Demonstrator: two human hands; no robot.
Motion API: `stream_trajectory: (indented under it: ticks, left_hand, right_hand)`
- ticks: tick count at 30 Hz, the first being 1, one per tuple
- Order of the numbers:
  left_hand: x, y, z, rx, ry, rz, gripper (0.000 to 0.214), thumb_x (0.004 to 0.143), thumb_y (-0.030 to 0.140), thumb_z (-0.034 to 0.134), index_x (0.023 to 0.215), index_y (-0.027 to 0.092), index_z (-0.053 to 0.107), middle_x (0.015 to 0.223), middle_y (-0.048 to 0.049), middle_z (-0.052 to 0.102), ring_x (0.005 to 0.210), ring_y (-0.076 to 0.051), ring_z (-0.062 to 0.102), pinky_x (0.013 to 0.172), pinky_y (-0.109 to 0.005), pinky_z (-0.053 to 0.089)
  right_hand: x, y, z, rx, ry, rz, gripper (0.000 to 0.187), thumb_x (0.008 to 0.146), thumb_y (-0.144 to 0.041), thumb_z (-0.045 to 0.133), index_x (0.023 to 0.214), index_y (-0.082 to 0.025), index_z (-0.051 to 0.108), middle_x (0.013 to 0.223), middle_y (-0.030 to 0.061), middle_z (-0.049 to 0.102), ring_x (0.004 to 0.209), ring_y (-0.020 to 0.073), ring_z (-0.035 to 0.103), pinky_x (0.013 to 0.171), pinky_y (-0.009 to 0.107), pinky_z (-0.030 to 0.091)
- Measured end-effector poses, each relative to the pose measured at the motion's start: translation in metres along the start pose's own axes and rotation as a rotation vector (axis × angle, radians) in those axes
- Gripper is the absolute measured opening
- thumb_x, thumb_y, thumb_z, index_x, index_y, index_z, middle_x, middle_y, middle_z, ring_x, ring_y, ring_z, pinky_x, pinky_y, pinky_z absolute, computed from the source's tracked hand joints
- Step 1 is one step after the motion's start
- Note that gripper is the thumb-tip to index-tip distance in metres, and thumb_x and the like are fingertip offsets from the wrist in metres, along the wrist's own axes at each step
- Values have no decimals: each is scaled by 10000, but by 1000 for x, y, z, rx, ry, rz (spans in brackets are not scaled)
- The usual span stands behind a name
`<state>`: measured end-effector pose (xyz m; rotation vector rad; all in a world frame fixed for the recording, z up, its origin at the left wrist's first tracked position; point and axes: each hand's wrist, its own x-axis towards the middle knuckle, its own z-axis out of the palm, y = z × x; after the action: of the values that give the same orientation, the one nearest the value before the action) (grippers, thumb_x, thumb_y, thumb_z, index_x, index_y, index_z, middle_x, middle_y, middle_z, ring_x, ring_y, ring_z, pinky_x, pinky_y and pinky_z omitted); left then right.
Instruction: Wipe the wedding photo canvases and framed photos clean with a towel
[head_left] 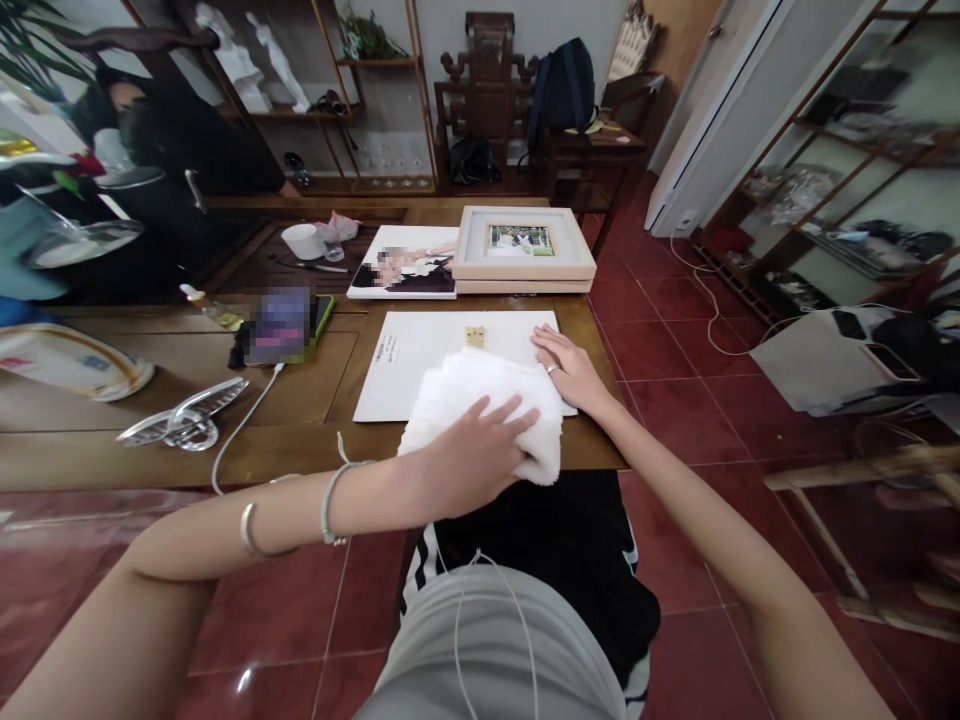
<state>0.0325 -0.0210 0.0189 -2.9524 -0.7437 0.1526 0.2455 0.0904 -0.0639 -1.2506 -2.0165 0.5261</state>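
Observation:
A folded fluffy white cloth (480,385) covers the front part of a white board (382,385) lying flat on the table. My left hand (480,450) holds the cloth from above, its fingers spread across the top; the underside of the grip is hidden. My right hand (566,365), with a ring on one finger, rests on the board's right edge, fingers extended and holding nothing. A small yellowish metal fitting (475,336) shows on the board just beyond the cloth. Small dark print runs along the board's left side.
Behind the board lie a photo panel (405,285) and stacked light-wood frames (525,275). Leftward on the wooden table (322,455) are a phone (281,325) on a white cable, a clear plastic clip (187,415), a dropper bottle (210,307) and a white cup (304,241).

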Motion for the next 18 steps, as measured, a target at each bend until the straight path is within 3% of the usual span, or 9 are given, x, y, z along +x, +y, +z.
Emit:
stream_trajectory:
  ticks: [4,7,9,12,15,18]
  left_hand:
    - [8,-25,-14,-90,-36,39,219,985,257,497,1028,203,705,1408,-107,572,1316,-263,510,982,-376,465]
    - [12,-36,-27,-114,-107,21,223,995,214,459,994,213,682,1178,-91,700,1044,-221,658,836,-318,497]
    - [12,-40,-35,-130,-203,-38,232,1000,220,449,990,215,681,1024,-67,733,867,-198,681,767,-299,493]
    - [13,-48,-40,-81,-289,-229,316,1022,310,404,1019,167,687,947,-100,726,825,-222,684,731,-314,487]
    - [22,-64,-34,-7,-199,-367,433,1033,389,349,1037,115,684,954,-145,710,870,-265,685,723,-336,481]
    - [43,-83,-22,-3,-25,-358,454,1037,384,322,1074,93,669,989,-156,703,927,-269,672,762,-338,475]
  right_hand:
    - [0,1,0,-25,-1,-18,380,959,-311,441,1233,-194,677,1396,101,600,1400,269,451,1187,536,331]
    - [-1,1,0,-29,4,-32,380,960,-308,438,1246,-208,667,1398,92,600,1399,272,453,1190,547,323]
    - [-1,0,0,-33,-2,-36,382,954,-295,440,1255,-210,660,1405,90,594,1402,273,448,1188,551,323]
    - [-2,0,1,-58,-15,-39,391,938,-256,444,1263,-188,649,1416,98,583,1412,266,435,1191,533,327]
    - [-2,-1,1,-79,-17,-46,402,921,-230,444,1261,-150,643,1416,123,579,1411,268,435,1192,509,330]
    - [-1,-3,0,-65,-19,-65,403,907,-208,434,1253,-178,638,1395,113,598,1397,279,450,1175,524,346]
